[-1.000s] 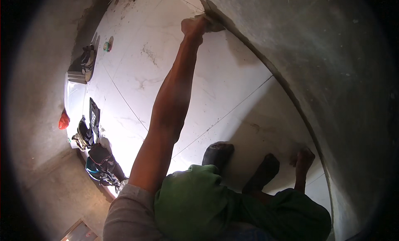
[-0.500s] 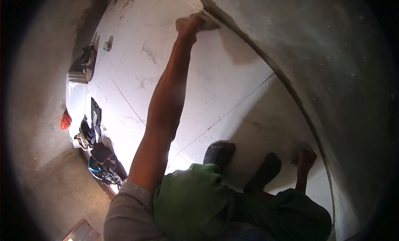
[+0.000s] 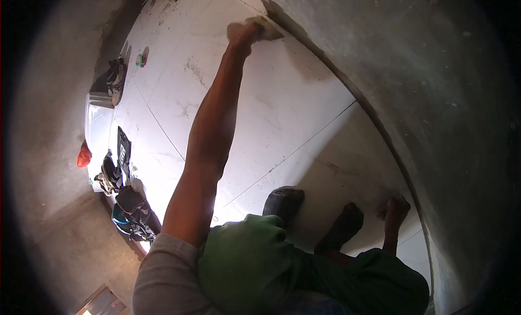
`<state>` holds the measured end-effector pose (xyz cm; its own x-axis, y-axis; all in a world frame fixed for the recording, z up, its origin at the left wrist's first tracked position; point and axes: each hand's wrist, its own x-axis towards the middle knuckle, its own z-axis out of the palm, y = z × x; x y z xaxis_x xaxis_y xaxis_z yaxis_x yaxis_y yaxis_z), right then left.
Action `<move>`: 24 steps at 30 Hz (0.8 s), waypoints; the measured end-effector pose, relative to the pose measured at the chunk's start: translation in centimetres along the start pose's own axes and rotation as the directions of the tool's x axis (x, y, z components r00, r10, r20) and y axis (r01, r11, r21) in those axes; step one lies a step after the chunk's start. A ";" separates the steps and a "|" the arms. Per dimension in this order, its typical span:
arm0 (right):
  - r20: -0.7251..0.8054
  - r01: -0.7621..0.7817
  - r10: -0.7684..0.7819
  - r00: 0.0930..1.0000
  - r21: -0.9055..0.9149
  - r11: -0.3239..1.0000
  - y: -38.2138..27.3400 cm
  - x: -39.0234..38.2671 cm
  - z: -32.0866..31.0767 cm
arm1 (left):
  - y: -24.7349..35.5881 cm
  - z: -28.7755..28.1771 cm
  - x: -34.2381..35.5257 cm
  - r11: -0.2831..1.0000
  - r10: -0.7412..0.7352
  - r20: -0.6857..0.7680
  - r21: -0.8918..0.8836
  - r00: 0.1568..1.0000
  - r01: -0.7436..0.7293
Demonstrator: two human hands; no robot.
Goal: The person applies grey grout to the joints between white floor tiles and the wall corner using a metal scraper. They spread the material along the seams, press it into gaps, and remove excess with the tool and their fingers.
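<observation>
My left arm in its grey sleeve stretches far out over the white tiled floor. At its end my left hand [image 3: 243,33] is closed on a flat grey-brown piece that looks like a rag [image 3: 269,32], pressed low near the foot of the concrete wall. Blur hides its exact kind. In the shade at the right, my right hand [image 3: 398,207] is on the floor beside the wall base. Its fingers look curled; whatever they may hold cannot be made out. My knees in green cloth [image 3: 244,261] are bent between the arms, with dark-covered feet [image 3: 345,223] below.
The grey concrete wall [image 3: 434,98] curves along the right side. Shoes [image 3: 115,81], a clear plastic box [image 3: 100,122], a red bag [image 3: 84,156] and dark bags [image 3: 133,209] line the left edge. A small round green-and-red item [image 3: 141,60] lies on the floor.
The whole view has shifted very slightly. My left hand stays by the wall corner with the grey-brown piece, and my right hand remains low by the wall.
</observation>
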<state>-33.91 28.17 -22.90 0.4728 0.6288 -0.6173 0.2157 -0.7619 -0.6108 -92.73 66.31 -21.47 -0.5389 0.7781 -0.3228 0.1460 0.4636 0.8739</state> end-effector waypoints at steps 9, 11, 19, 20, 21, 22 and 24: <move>0.077 0.354 -0.346 0.935 -0.244 0.903 5.1 3.0 -1.5 | -3.0 -2.3 -2.5 0.999 0.030 -0.001 -0.018 1.000 -0.030; 0.180 0.043 -0.039 0.983 -0.015 0.999 2.6 1.2 -1.2 | -5.4 -3.4 -3.7 0.983 0.132 -0.008 -0.126 0.991 -0.132; 0.353 0.445 -0.345 0.870 -0.260 0.857 -4.2 -3.4 4.6 | -8.3 -7.7 -23.5 0.990 -0.031 0.642 -0.083 0.766 0.110; 0.432 0.538 -0.420 0.798 -0.196 0.820 -5.8 -4.2 6.4 | -7.5 -7.2 -26.4 0.983 -0.110 0.701 -0.030 0.705 0.183; 0.508 0.622 -0.490 0.708 -0.121 0.773 -7.5 -5.1 8.4 | -7.2 -7.2 -29.3 0.970 -0.038 0.734 -0.135 0.679 0.201; 0.572 0.574 -0.467 0.675 -0.008 0.819 -9.4 -6.2 10.4 | -7.5 -7.3 -30.7 0.955 -0.060 0.774 -0.141 0.631 0.263; 0.629 0.525 -0.459 0.627 0.094 0.846 -12.1 -7.8 13.7 | -8.6 -7.2 -32.6 0.906 -0.179 0.858 -0.047 0.481 0.421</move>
<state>-51.91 34.63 -17.48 -0.3401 0.8419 -0.4189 0.3505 -0.2999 -0.8873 -82.39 33.84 -15.85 0.4269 0.6549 -0.6236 -0.1333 0.7276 0.6729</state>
